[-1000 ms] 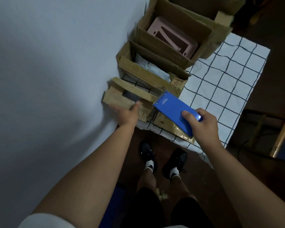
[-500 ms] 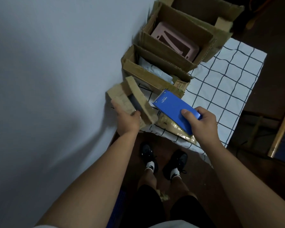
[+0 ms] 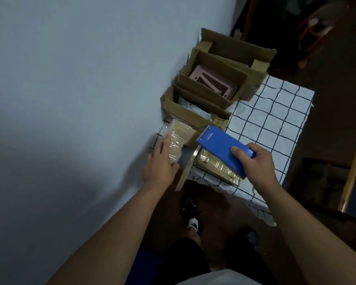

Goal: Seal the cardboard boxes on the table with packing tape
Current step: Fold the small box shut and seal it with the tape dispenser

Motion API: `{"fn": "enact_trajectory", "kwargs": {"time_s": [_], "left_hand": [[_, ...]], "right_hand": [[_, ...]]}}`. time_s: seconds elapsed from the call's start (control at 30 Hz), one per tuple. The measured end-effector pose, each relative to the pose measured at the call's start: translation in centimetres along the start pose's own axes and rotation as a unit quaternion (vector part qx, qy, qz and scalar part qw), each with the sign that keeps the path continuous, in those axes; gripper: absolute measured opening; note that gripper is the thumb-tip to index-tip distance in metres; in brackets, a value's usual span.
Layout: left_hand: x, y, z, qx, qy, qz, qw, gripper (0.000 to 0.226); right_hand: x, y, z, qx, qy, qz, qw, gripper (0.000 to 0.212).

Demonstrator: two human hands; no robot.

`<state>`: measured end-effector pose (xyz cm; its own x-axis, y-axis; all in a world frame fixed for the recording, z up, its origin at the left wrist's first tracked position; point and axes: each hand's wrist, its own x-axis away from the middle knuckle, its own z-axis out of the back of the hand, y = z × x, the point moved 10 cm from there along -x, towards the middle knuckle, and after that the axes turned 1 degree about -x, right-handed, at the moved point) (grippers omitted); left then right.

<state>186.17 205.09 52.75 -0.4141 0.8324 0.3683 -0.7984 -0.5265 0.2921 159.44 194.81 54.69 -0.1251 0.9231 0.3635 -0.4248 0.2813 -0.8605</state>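
My right hand [image 3: 257, 163] grips a blue tape dispenser [image 3: 222, 147] above a flat taped cardboard box [image 3: 216, 166] at the table's near edge. My left hand [image 3: 159, 164] holds a small cardboard box [image 3: 182, 140] by the wall, tipped up on its side with a flap hanging over the table edge; its taped side faces up. Behind it stand three open cardboard boxes: one with a pale packet [image 3: 193, 109], one with a pink item [image 3: 213, 83], and an empty one [image 3: 234, 50] at the far end.
The boxes sit on a white cloth with a dark grid [image 3: 271, 118] over a narrow table against a pale wall [image 3: 70, 99]. Wooden furniture [image 3: 349, 177] stands at the right. My feet in dark shoes are on the floor below.
My left hand has lifted the small box and turned it over toward the table edge, so its taped side shows. My right hand with the dispenser stays nearly in place.
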Motion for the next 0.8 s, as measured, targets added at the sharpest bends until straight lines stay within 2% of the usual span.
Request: {"fn": "enact_trajectory", "kwargs": {"time_s": [0.1,0.27,0.37,0.5,0.57,0.67,0.8], "left_hand": [[1.9,2.6,0.9,0.04,0.014,-0.011,0.999,0.081],[5.3,8.9,0.2,0.006,0.027,-0.01,1.0,0.096],[7.7,14.0,-0.9,-0.009,0.037,-0.015,0.999,0.095],[10.4,21.2,-3.3,-0.027,0.042,-0.036,0.998,0.095],[11.5,24.3,-4.4,-0.036,0.047,-0.043,0.997,0.096],[12.4,27.9,-5.7,-0.04,0.047,-0.053,0.997,0.096],[11.6,30.3,-6.5,-0.051,0.044,-0.056,0.996,0.095]], "right_hand": [[1.1,0.1,3.2,-0.017,-0.002,0.012,1.0,0.034],[3.8,1.8,11.7,-0.044,0.015,0.037,0.998,0.038],[5.6,3.1,18.2,-0.069,0.028,0.039,0.996,0.037],[7.5,4.6,26.5,-0.091,0.05,0.044,0.994,0.047],[7.9,5.2,30.0,-0.112,0.065,0.044,0.991,0.033],[7.5,5.2,33.2,-0.126,0.073,0.044,0.988,0.029],[5.0,4.8,34.1,-0.14,0.072,0.039,0.987,0.027]]}}
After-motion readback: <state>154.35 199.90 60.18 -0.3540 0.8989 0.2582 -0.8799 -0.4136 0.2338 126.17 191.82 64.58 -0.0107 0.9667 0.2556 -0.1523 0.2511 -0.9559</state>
